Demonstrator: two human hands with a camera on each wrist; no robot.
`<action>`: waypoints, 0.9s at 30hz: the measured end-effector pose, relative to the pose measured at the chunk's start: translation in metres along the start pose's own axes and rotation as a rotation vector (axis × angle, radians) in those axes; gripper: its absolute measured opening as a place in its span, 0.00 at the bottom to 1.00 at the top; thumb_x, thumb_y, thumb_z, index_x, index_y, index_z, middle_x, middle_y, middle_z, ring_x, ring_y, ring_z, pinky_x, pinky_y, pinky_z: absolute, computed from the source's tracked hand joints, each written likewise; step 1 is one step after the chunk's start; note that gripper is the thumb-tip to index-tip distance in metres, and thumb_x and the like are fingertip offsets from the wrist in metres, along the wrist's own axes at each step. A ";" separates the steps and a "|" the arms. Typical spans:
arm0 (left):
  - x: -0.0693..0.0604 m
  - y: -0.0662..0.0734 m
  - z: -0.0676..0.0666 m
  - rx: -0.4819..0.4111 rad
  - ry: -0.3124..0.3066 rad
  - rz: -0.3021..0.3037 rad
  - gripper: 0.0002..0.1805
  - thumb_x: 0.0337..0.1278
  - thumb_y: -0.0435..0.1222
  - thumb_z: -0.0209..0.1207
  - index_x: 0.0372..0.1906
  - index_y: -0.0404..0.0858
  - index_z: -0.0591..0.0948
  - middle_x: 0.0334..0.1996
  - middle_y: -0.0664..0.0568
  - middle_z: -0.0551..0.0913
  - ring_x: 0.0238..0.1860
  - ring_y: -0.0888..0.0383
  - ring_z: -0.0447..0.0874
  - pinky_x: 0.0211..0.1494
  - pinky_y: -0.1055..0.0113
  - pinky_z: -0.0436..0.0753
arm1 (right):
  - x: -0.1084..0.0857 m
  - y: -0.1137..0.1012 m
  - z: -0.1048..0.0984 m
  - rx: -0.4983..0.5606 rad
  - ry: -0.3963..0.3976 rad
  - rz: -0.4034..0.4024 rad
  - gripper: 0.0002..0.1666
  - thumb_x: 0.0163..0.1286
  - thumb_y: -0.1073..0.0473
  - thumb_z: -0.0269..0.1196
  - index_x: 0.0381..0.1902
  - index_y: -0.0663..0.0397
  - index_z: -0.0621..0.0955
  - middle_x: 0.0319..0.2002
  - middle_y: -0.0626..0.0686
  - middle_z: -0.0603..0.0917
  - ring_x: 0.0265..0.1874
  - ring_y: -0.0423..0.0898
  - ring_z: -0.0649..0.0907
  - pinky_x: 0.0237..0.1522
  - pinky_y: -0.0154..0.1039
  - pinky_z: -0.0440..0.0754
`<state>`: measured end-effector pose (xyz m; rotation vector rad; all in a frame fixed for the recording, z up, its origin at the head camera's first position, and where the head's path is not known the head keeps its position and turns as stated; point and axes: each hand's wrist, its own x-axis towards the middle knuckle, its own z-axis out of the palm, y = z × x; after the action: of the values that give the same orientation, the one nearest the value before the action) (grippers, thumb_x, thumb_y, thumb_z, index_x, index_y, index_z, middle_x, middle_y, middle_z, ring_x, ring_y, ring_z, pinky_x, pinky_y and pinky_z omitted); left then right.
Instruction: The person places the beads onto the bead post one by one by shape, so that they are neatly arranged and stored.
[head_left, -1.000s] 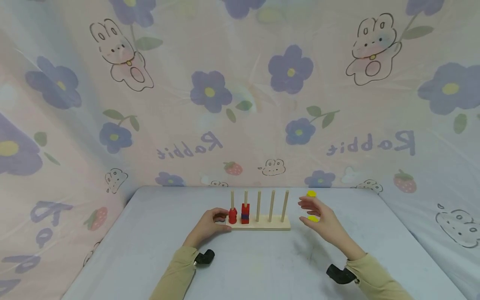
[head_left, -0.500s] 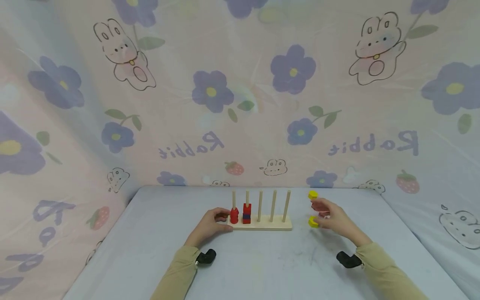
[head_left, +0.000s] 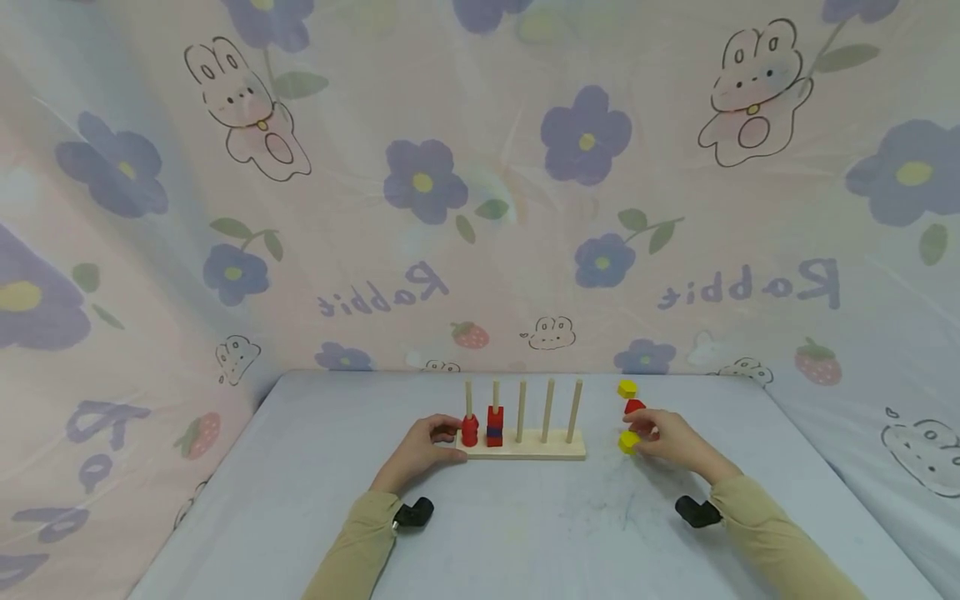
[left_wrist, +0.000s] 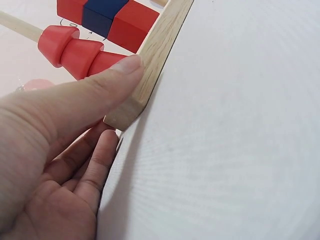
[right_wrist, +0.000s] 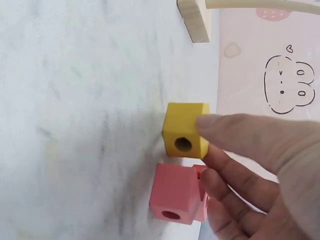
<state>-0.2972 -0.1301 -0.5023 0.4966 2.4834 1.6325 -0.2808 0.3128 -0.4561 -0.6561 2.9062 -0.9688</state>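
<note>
My left hand (head_left: 422, 452) holds the left end of a wooden peg board (head_left: 525, 451), thumb on its edge, as the left wrist view also shows. Stacked red beads (left_wrist: 82, 50) sit on the first peg. On the second, a blue block (left_wrist: 104, 16) lies between red blocks (left_wrist: 134, 26). The other three pegs are bare. At the right, my right hand (head_left: 675, 442) pinches a yellow block (right_wrist: 182, 129) with a hole through it, thumb on one face. Beside it on the table lies a pinkish-red block (right_wrist: 174, 192), with more red partly hidden behind the fingers.
Another yellow block (head_left: 627, 388) lies farther back on the right, with a red block (head_left: 634, 406) just in front of it. The white table (head_left: 525, 533) ends at a patterned curtain (head_left: 495, 250) behind.
My right hand has moved slightly right and lower from above the blocks, and its spread fingers have drawn in on the front yellow block. The left hand stays on the peg board.
</note>
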 end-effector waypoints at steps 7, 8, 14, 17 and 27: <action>0.000 0.001 0.001 -0.005 -0.004 0.001 0.32 0.41 0.37 0.75 0.55 0.35 0.76 0.52 0.48 0.78 0.48 0.54 0.77 0.55 0.60 0.77 | 0.001 0.001 0.000 -0.013 -0.008 0.050 0.22 0.54 0.68 0.70 0.48 0.66 0.80 0.38 0.52 0.82 0.35 0.50 0.75 0.36 0.39 0.77; 0.000 0.001 0.001 -0.004 -0.002 -0.001 0.32 0.40 0.37 0.75 0.55 0.35 0.76 0.52 0.48 0.78 0.48 0.54 0.77 0.55 0.60 0.77 | 0.001 0.001 0.000 -0.013 -0.007 0.050 0.21 0.54 0.68 0.70 0.47 0.66 0.81 0.37 0.52 0.81 0.35 0.50 0.75 0.36 0.39 0.77; 0.000 0.000 0.000 0.003 0.006 -0.007 0.32 0.40 0.37 0.75 0.55 0.36 0.77 0.51 0.49 0.78 0.48 0.54 0.77 0.55 0.60 0.77 | -0.001 0.001 0.002 -0.007 -0.008 0.051 0.17 0.53 0.67 0.72 0.42 0.60 0.82 0.35 0.50 0.79 0.35 0.51 0.73 0.35 0.36 0.75; 0.000 0.000 0.000 0.008 0.008 0.001 0.32 0.41 0.37 0.75 0.55 0.35 0.76 0.51 0.48 0.78 0.48 0.54 0.77 0.55 0.60 0.77 | -0.001 0.000 0.003 -0.005 -0.010 0.043 0.17 0.53 0.66 0.72 0.41 0.58 0.81 0.36 0.50 0.79 0.35 0.50 0.73 0.34 0.35 0.75; 0.001 -0.001 0.000 0.014 0.006 0.005 0.31 0.41 0.37 0.74 0.55 0.36 0.76 0.52 0.48 0.78 0.48 0.54 0.77 0.56 0.59 0.77 | 0.000 -0.004 0.004 0.019 -0.006 0.009 0.16 0.52 0.68 0.72 0.37 0.55 0.79 0.34 0.48 0.78 0.34 0.49 0.74 0.36 0.38 0.78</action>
<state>-0.2979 -0.1297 -0.5030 0.5005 2.5016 1.6216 -0.2787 0.3077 -0.4571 -0.6431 2.8881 -0.9909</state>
